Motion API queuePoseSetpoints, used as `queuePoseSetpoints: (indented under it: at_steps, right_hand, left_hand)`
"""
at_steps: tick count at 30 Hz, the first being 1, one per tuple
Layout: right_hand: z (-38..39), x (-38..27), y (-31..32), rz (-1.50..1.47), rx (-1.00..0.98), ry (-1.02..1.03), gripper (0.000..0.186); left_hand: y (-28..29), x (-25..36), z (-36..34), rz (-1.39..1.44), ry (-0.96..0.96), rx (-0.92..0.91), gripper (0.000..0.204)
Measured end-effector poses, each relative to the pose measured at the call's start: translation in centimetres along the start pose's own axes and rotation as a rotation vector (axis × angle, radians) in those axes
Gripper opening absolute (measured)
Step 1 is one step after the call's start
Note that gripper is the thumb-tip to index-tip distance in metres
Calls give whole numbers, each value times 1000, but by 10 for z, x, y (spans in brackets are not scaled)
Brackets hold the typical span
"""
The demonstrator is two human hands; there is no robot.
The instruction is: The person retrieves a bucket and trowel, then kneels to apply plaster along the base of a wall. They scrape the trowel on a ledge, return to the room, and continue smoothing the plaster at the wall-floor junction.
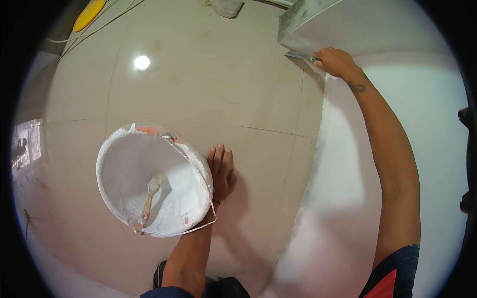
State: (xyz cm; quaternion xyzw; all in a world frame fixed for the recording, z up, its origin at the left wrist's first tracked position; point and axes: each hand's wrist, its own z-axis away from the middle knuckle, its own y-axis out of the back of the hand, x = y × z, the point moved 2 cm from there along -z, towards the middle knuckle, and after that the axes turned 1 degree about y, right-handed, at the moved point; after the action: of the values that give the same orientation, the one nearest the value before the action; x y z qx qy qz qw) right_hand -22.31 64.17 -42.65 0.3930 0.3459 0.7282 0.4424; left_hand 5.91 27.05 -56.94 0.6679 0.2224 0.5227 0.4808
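Observation:
My right hand (334, 62) grips a putty knife (299, 55). Its blade lies along the foot of the white wall, by the corner where a wall part juts out. On the tiled floor my left hand (222, 171) rests with fingers stretched out, just right of a bucket (112, 149). White paste or paint coats the bucket's inside and rim. A paintbrush (151, 193) with a wooden handle leans inside it. The bucket's thin handle (214, 211) hangs over the side near my left wrist.
White wall (412, 99) runs along the right, with a raised wall section (338, 25) at the top. A yellow oval object (88, 15) and pale cables (99, 32) lie at the far left. A grey piece (227, 7) sits at the far edge.

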Motion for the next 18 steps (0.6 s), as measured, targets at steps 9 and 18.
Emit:
queuePoseSetpoints:
  at_steps: [9,18]
  right_hand:
    - [13,-40,-28,-255,93,-269,32]
    - [0,-86,-13,-232,26,-392,31]
  left_hand:
    - [-4,-4,3,68,16,-1,67]
    - [-5,-4,5,116,30,1,66]
